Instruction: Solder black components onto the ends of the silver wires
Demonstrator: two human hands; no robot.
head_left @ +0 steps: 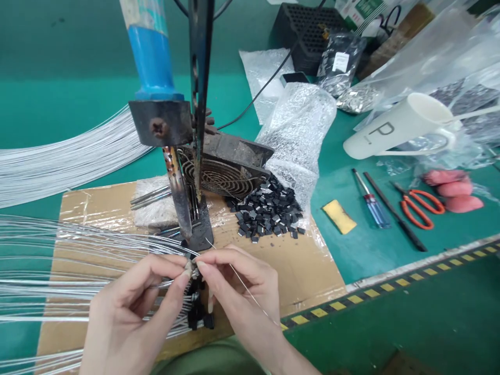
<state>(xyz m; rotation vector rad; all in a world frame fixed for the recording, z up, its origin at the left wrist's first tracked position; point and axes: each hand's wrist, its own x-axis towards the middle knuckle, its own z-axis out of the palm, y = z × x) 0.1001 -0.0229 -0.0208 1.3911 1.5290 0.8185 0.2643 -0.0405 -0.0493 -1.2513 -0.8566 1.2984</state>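
Well, two hands (133, 307), one soldering iron (154, 62).

A dark "P" (384, 129) is displayed on a white mug (410, 121) at two o'clock; finer print (367, 140) beneath and a white label (341, 62) on a dark bag (328, 73) at one o'clock cannot be read.

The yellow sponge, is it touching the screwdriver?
Apart. The head view shows a strip of green table between the yellow sponge and the screwdriver.
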